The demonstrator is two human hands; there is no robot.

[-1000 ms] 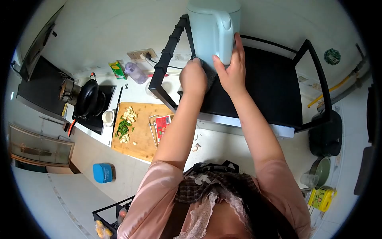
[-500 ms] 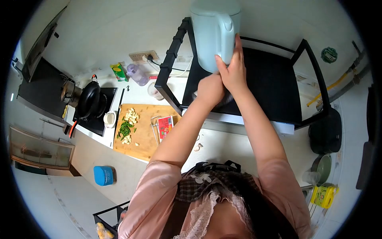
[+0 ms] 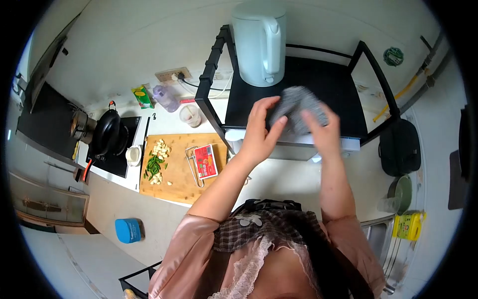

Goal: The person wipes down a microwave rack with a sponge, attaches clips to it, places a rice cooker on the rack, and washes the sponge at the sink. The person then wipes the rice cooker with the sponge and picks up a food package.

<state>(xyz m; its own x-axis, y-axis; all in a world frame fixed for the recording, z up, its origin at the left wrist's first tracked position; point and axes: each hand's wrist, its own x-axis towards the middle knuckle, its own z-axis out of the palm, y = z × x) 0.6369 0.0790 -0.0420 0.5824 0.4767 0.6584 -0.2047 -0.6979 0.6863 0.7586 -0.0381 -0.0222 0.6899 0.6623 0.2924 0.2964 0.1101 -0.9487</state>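
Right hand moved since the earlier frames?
Yes: the right hand has come off the kettle toward the front edge of the black shelf, at the grey cloth.

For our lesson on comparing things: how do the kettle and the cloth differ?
Colour: the kettle is pale blue, the cloth grey. Shape: the kettle is smooth and upright, the cloth crumpled. Place: the kettle stands on the shelf, the cloth is between the left hand and right hand.

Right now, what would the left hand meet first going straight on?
Probably the grey cloth, immediately ahead of the left hand; depth is unclear, so they may already touch. The kettle stands farther back.
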